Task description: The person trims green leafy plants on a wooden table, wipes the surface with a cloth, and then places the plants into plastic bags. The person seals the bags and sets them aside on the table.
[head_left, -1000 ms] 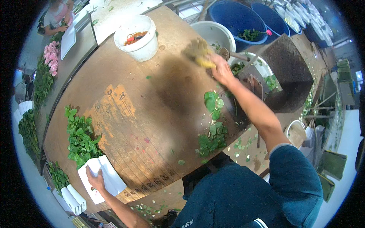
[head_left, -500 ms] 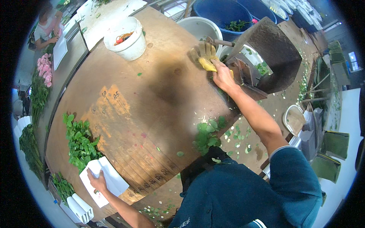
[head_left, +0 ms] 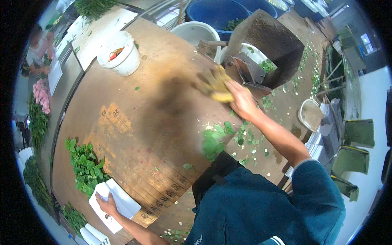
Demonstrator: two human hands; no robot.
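Yellow work glove [head_left: 220, 89] is clutched in the bare right hand [head_left: 243, 100], fingers closed round it, over the right side of the brown tabletop [head_left: 122, 90], near the rusty metal fixture [head_left: 237, 69]; the glove is blurred, so whether the board is touched cannot be told. Left hand [head_left: 107, 205] is laid on the white wrapper [head_left: 127, 199], fingers spread loosely, nothing seen pinched. Green leafy stems [head_left: 86, 167] are sticking out of the wrapper's far end, lying on the left part of the tabletop. Progress, as judged: the bunch looks already partly wrapped; the middle of the board is mostly bare, but loose leaves [head_left: 214, 141] and pale bits are left along the edge by the body, not yet off. More fallen leaves [head_left: 249, 141] are scattered on the floor. A white bucket [head_left: 132, 61] with red and orange contents is placed at the far side.
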